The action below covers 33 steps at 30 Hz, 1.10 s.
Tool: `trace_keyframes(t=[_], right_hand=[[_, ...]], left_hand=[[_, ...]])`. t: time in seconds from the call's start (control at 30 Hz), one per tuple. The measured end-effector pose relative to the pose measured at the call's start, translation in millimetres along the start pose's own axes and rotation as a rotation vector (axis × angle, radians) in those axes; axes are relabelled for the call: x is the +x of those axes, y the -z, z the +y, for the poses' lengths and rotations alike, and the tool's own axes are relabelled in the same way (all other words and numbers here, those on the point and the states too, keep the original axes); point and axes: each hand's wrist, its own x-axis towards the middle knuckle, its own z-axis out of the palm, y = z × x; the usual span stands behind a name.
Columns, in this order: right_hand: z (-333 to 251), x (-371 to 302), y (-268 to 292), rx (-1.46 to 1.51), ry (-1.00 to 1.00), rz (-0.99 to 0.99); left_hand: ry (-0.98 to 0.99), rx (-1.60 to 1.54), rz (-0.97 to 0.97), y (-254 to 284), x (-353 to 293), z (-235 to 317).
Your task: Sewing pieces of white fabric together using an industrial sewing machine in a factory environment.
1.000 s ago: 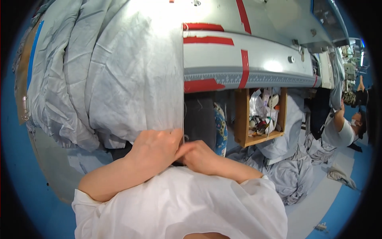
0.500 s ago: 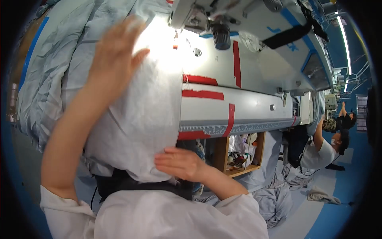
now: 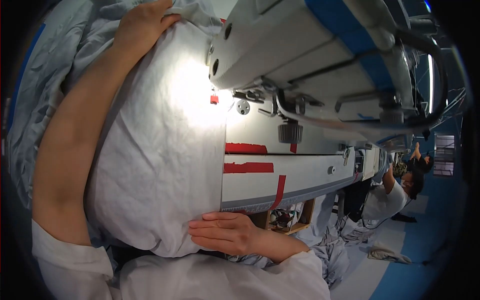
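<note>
1. Left hand [image 3: 142,22], top left: arm stretched far fwd, fingers curled down over the far edge of the pale grey fabric [image 3: 160,150]. Grip closed on a fold of it, knuckles up.
2. Right hand [image 3: 227,232], lower centre: flat, fingers together and straight, pointing left, palm down on the near hem of the same fabric. Grip not closed round anything; it just presses the cloth at the table's front edge.
3. The fabric lies in a wide wrinkled sheet between both hands, its right edge running straight along the table [image 3: 300,175], under the sewing machine [image 3: 310,45]. A bright lamp patch falls on the cloth near the needle area [image 3: 215,97].
4. More of the grey cloth is bunched in folds at far left [image 3: 35,100].
5. Markings on the table: two red tape strips lying horizontal just right of the cloth edge, upper strip [image 3: 246,148], lower strip [image 3: 248,167]; a third red strip [image 3: 278,192] runs slanted down over the front edge, crossing a printed ruler band.
6. Small red tag at the machine's needle end.
7. Under the table: open wooden box [image 3: 287,220] w/ mixed small items, too small to tell.
8. Far right: another person [image 3: 395,192] in a white top, arm raised.
</note>
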Motion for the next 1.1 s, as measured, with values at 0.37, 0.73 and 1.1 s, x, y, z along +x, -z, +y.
trace_keyframes(t=[0.37, 0.73, 1.1], right_hand=[[40, 35, 37, 0.127, -0.08, -0.047], [67, 57, 59, 0.196, -0.134, -0.047], [43, 42, 30, -0.223, -0.169, 0.117]], left_hand=[[0.045, -0.08, 0.066, 1, 54, 17], [0.115, -0.023, 0.002, -23, 110, -13], [-0.33, -0.502, -0.94, 204, -182, 124]])
